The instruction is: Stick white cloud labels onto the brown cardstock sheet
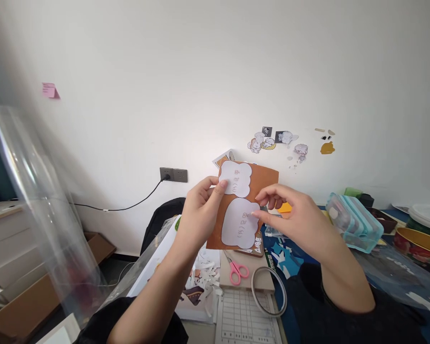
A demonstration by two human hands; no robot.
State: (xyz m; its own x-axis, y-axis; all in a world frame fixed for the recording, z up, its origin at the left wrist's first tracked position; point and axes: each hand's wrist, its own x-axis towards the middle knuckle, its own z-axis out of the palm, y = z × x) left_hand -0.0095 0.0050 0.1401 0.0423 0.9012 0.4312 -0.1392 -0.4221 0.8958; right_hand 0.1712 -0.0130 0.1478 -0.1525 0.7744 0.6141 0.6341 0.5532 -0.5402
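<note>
My left hand (199, 213) pinches the left edge of a brown card (263, 179) held upright in front of me, thumb on its upper white cloud-shaped cutout (236, 179). A second white cloud cutout (239, 224) with faint printed characters lies lower on the card. My right hand (301, 220) reaches in from the right, fingers bent, with the fingertips pressing on the lower cutout's right edge.
Pink-handled scissors (237, 271), a tape ring (268, 291), paper scraps (202, 274) and a printed sheet (245, 317) lie on the desk below. A light blue plastic case (354, 222) and bowls (421, 234) sit right. A clear film roll (39, 210) stands left. Stickers (268, 139) dot the wall.
</note>
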